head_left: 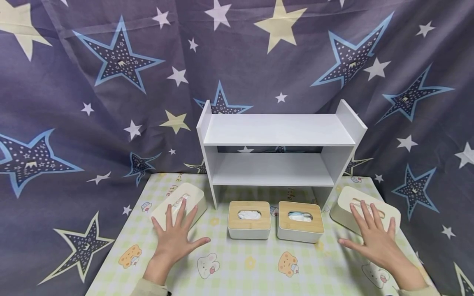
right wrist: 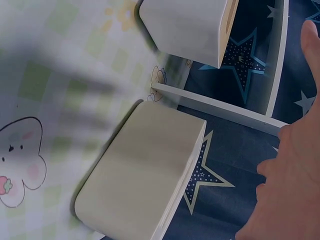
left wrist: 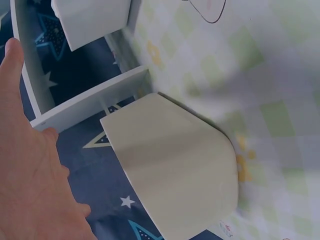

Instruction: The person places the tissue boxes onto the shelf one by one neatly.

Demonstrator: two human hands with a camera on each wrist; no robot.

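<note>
My left hand (head_left: pixel 173 241), fingers spread wide, hovers in front of a cream tissue box (head_left: pixel 192 193) and overlaps it in the head view. On the other side, my right hand (head_left: pixel 377 242) is spread the same way by a second cream tissue box (head_left: pixel 342 207). The left wrist view shows a gap between the hand and its cream box (left wrist: pixel 175 160); the right wrist view shows one beside the other cream box (right wrist: pixel 145 160). Between the hands stand two white tissue boxes with wooden lids, a left one (head_left: pixel 249 234) and a right one (head_left: pixel 299 235), white contents showing in their slots.
A white two-tier shelf (head_left: pixel 274 168) stands at the back of the table, behind the wooden-lidded boxes. The table (head_left: pixel 249 281) wears a green-checked cloth with cartoon animals. A dark curtain (head_left: pixel 252 70) with stars hangs behind and at both sides.
</note>
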